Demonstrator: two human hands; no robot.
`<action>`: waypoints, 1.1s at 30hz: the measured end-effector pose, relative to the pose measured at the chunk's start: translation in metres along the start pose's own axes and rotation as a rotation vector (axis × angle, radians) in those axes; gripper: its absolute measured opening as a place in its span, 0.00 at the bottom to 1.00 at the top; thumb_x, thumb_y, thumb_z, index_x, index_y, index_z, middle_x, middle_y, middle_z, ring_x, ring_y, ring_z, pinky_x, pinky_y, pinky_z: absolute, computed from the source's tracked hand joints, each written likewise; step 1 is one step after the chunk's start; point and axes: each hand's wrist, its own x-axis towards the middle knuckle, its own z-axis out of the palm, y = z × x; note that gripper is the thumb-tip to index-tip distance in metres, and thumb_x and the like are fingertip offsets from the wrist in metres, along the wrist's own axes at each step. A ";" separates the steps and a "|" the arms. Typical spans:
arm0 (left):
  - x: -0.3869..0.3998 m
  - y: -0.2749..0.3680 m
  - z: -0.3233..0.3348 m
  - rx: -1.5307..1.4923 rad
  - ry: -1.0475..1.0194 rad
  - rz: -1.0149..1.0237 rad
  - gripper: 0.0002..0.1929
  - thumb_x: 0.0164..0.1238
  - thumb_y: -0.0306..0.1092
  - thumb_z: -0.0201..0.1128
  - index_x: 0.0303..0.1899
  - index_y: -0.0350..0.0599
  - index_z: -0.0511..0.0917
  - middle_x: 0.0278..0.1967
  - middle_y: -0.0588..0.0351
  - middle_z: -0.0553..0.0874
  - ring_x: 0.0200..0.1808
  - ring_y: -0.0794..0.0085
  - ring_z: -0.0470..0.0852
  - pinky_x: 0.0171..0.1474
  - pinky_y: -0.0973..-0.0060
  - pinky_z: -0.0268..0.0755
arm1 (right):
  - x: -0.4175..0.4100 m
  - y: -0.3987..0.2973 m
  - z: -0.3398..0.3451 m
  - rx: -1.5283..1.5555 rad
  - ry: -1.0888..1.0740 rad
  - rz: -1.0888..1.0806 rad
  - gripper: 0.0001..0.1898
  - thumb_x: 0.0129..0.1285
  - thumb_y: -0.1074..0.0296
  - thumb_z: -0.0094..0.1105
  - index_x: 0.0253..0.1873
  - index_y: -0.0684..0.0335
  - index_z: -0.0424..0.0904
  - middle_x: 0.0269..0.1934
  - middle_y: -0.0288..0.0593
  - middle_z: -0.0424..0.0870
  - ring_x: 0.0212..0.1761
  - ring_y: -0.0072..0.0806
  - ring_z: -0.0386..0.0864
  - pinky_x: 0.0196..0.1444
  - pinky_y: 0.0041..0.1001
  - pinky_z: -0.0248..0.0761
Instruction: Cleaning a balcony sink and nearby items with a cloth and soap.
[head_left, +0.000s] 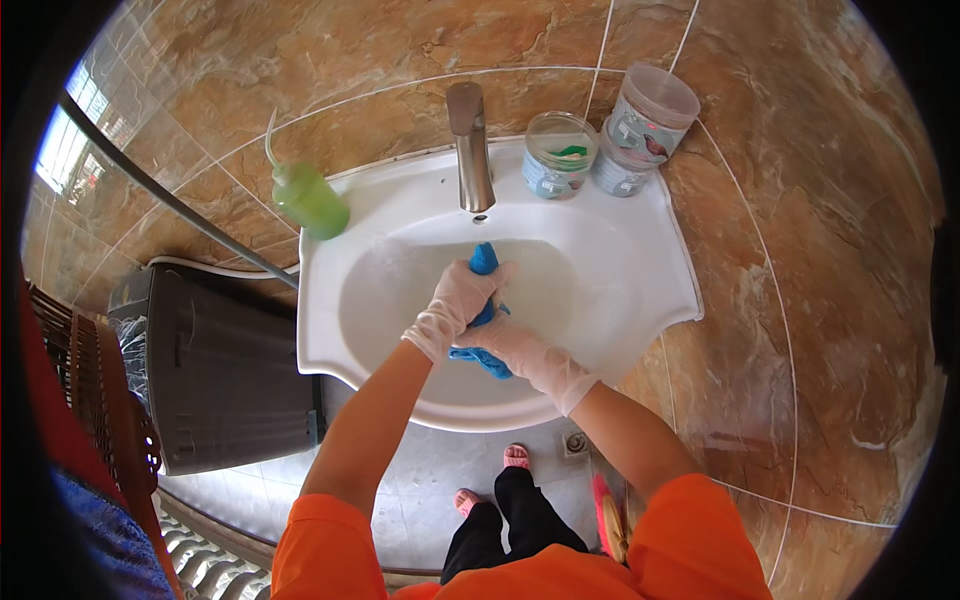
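Both my hands wear thin translucent gloves over the basin of a white ceramic sink (637, 277). My left hand (463, 291) grips a bunched blue cloth (484, 259), whose upper end sticks out above the fist. Lower on the same cloth, my right hand (510, 341) is closed round it, and a loose end hangs below that wrist. Cloudy water (540, 277) stands in the basin beneath. Above the hands is a brushed metal faucet (472, 150); no stream from its spout is visible.
A green squeeze bottle (311, 199) stands on the sink's left corner. Clear plastic tubs (559, 157) are at the right corner, with two more stacked (651, 112) beside them. Left of the sink are a dark bin-like container (232, 367) and a grey hose (180, 202). A floor drain (574, 442) lies below.
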 end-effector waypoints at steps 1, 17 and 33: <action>0.005 -0.004 0.005 0.073 0.086 -0.014 0.20 0.54 0.48 0.67 0.22 0.37 0.79 0.19 0.56 0.80 0.22 0.72 0.78 0.30 0.74 0.72 | 0.014 0.014 -0.004 -0.058 0.029 -0.067 0.22 0.47 0.59 0.71 0.45 0.61 0.75 0.37 0.36 0.79 0.38 0.22 0.75 0.40 0.23 0.68; -0.004 0.013 -0.027 -0.990 0.103 0.143 0.18 0.64 0.51 0.59 0.28 0.45 0.77 0.19 0.60 0.76 0.22 0.76 0.74 0.29 0.80 0.70 | -0.017 -0.035 -0.008 0.943 -0.432 -0.174 0.44 0.55 0.29 0.46 0.68 0.57 0.53 0.63 0.44 0.65 0.65 0.41 0.63 0.65 0.52 0.57; 0.001 -0.020 -0.038 -0.455 0.014 -0.082 0.27 0.64 0.59 0.54 0.27 0.39 0.79 0.19 0.56 0.79 0.23 0.72 0.78 0.32 0.75 0.74 | -0.025 -0.043 0.032 -0.237 -0.021 -0.145 0.10 0.51 0.63 0.63 0.35 0.61 0.76 0.26 0.34 0.77 0.25 0.22 0.74 0.28 0.24 0.67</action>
